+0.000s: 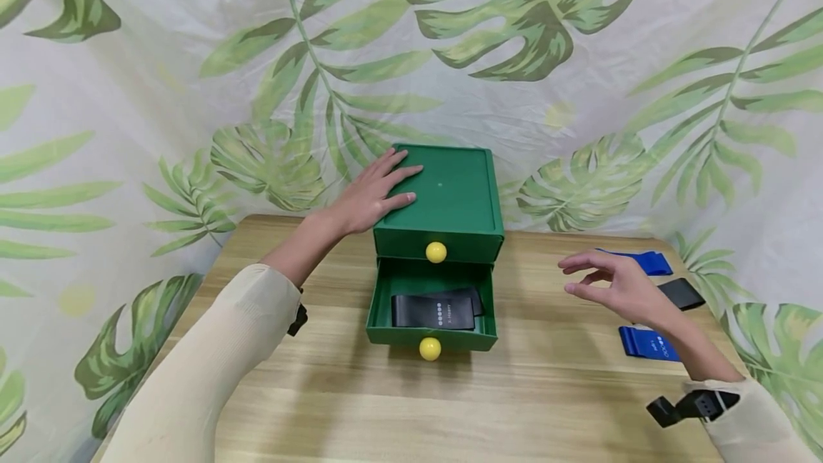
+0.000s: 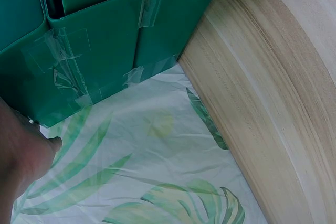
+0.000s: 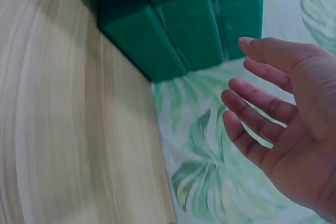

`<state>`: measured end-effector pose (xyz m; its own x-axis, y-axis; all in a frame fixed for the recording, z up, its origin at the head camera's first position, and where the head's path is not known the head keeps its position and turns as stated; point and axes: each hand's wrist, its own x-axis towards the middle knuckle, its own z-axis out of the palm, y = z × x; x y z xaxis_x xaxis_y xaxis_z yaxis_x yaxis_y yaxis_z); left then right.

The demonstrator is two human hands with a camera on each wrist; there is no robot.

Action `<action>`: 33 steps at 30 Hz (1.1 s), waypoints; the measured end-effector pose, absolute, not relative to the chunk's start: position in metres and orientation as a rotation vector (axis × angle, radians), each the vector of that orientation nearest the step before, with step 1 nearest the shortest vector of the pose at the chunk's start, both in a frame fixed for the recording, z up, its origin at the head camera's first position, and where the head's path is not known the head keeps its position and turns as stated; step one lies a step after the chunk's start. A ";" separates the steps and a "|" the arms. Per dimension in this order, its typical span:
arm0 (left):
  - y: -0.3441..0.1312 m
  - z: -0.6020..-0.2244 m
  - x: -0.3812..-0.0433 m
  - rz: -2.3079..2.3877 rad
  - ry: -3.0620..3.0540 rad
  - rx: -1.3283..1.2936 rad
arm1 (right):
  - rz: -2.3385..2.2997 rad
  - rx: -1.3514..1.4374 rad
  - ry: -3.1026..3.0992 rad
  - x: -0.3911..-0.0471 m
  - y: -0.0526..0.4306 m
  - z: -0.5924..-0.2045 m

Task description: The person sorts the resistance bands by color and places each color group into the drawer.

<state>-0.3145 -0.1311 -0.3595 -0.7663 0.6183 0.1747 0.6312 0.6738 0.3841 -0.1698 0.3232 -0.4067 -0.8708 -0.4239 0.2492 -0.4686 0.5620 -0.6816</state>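
Observation:
A green drawer cabinet [image 1: 453, 195] with yellow knobs stands at the back middle of the table. Its lower drawer [image 1: 398, 336] is pulled out, and black resistance bands [image 1: 418, 311] lie folded inside. My left hand [image 1: 373, 195] rests on the left part of the cabinet's top with fingers spread; in the left wrist view only part of that hand [image 2: 26, 153] shows beside the taped green side. Over the right of the table, my right hand [image 1: 620, 288] hovers with loosely bent fingers. Nothing lies in its palm in the right wrist view, where the cabinet [image 3: 189, 35] appears beyond the fingertips.
To the right on the wooden table [image 1: 514, 391], partly behind the right hand and forearm, lie a blue band [image 1: 654, 263], a black band [image 1: 683, 294] and another blue band [image 1: 643, 344]. A leaf-patterned cloth [image 1: 482, 113] hangs close behind the table.

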 end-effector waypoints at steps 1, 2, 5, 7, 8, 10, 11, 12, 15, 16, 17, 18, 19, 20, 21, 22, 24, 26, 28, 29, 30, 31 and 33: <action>-0.131 -0.360 -0.315 -0.670 -2.845 -1.061 | 1.206 0.770 -2.736 -0.170 0.327 -0.407; -0.131 -0.360 -0.315 -0.671 -2.843 -1.059 | 1.185 0.763 -2.748 -0.170 0.331 -0.408; -0.132 -0.359 -0.315 -0.671 -2.841 -1.058 | 1.148 0.752 -2.774 -0.171 0.343 -0.410; -0.132 -0.359 -0.315 -0.677 -2.841 -1.062 | 1.114 0.754 -2.784 -0.170 0.352 -0.412; -0.132 -0.359 -0.315 -0.676 -2.843 -1.062 | 1.099 0.758 -2.789 -0.170 0.356 -0.413; -0.132 -0.359 -0.315 -0.673 -2.847 -1.064 | 1.084 0.776 -2.788 -0.169 0.365 -0.414; -0.132 -0.359 -0.315 -0.674 -2.846 -1.065 | 1.079 0.779 -2.788 -0.169 0.369 -0.415; -0.132 -0.359 -0.315 -0.670 -2.847 -1.065 | 1.073 0.785 -2.784 -0.169 0.373 -0.416; -0.132 -0.358 -0.315 -0.663 -2.847 -1.063 | 1.082 0.789 -2.773 -0.169 0.385 -0.418; -0.132 -0.358 -0.315 -0.661 -2.847 -1.063 | 1.084 0.786 -2.771 -0.170 0.389 -0.419; -0.132 -0.358 -0.315 -0.657 -2.846 -1.063 | 1.080 0.778 -2.772 -0.170 0.393 -0.419; -0.132 -0.358 -0.315 -0.658 -2.846 -1.063 | 1.075 0.776 -2.772 -0.170 0.397 -0.420; -0.132 -0.358 -0.315 -0.657 -2.847 -1.064 | 1.071 0.771 -2.775 -0.170 0.401 -0.421; -0.132 -0.359 -0.315 -0.656 -2.848 -1.065 | 1.060 0.768 -2.778 -0.171 0.405 -0.421; -0.132 -0.359 -0.315 -0.654 -2.849 -1.065 | 1.053 0.764 -2.784 -0.171 0.408 -0.422; -0.132 -0.359 -0.315 -0.655 -2.850 -1.064 | 1.051 0.759 -2.790 -0.171 0.412 -0.423; -0.132 -0.359 -0.314 -0.657 -2.853 -1.063 | 1.039 0.739 -2.805 -0.171 0.420 -0.423; -0.132 -0.360 -0.315 -0.658 -2.855 -1.063 | 1.042 0.699 -2.831 -0.170 0.429 -0.424; -0.132 -0.361 -0.316 -0.658 -2.856 -1.063 | 1.043 0.633 -2.869 -0.169 0.437 -0.424; -0.132 -0.361 -0.315 -0.659 -2.856 -1.063 | 1.036 0.603 -2.888 -0.169 0.441 -0.424; -0.132 -0.361 -0.315 -0.664 -2.856 -1.062 | 1.031 0.577 -2.906 -0.169 0.445 -0.424; -0.132 -0.361 -0.315 -0.668 -2.856 -1.062 | 1.025 0.555 -2.921 -0.169 0.449 -0.425; -0.132 -0.360 -0.315 -0.670 -2.855 -1.060 | 1.003 0.523 -2.939 -0.170 0.454 -0.427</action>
